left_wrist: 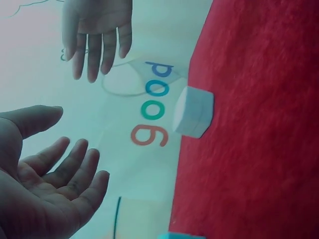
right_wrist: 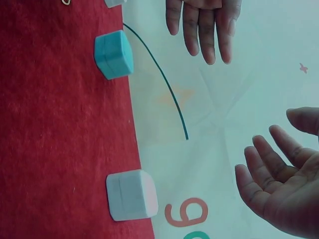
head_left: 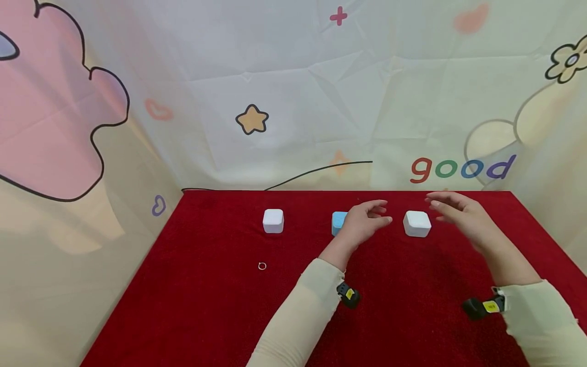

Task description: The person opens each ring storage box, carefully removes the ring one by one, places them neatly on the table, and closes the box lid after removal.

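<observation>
My left hand (head_left: 364,221) is raised over the red cloth with relaxed fingers and nothing in its grasp. From the head it overlaps a light blue rounded box (head_left: 338,220), covering its right part. Facing it, my right hand (head_left: 465,216) also hangs in the air, fingers loosely bent and palm turned inward. Between the two hands stands a white rounded box (head_left: 417,224), closer to the right fingertips. Both wrist views show the palms apart from the boxes; the seam round the blue box (right_wrist: 113,54) shows in the right wrist view.
Another white box (head_left: 273,221) stands to the left in the same row. A small thin ring (head_left: 262,266) lies nearer on the red cloth (head_left: 206,306). Behind the table's far edge hangs a printed curtain (head_left: 293,92) with a star and the word "good".
</observation>
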A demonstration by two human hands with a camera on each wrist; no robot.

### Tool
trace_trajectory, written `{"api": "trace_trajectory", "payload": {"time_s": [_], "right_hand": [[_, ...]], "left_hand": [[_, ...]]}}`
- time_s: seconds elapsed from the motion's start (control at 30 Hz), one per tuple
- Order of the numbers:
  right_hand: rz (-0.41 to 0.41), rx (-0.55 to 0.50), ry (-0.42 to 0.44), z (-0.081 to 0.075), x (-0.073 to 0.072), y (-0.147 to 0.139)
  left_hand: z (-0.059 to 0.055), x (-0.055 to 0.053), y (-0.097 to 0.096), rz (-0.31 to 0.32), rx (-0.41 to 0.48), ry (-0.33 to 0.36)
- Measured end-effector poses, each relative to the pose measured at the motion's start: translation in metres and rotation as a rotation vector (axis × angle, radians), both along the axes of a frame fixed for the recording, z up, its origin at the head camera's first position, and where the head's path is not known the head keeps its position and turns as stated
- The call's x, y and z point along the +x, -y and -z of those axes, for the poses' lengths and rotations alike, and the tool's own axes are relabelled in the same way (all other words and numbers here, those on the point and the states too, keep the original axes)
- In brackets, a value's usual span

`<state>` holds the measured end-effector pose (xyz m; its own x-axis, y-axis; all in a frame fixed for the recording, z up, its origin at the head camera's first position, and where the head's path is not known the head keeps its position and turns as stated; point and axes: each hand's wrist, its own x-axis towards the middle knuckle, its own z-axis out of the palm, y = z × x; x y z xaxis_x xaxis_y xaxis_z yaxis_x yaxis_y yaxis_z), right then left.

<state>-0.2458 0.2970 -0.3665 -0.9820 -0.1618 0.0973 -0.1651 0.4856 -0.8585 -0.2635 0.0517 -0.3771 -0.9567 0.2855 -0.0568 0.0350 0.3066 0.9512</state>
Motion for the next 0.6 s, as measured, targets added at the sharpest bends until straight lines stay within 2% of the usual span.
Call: {"api": "trace_trajectory", "payload": {"time_s": [0.27, 0.6], "right_hand": [[0.026, 0.011, 0.051, 0.003, -0.003, -0.007], [0.027, 0.04, 0.058, 0.008, -0.004, -0.011]], "left_hand": [[0.008, 0.003, -0.02, -0.037, -0.019, -0.059], [0.017, 0.003, -0.037, -0.065, -0.016, -0.039]]}}
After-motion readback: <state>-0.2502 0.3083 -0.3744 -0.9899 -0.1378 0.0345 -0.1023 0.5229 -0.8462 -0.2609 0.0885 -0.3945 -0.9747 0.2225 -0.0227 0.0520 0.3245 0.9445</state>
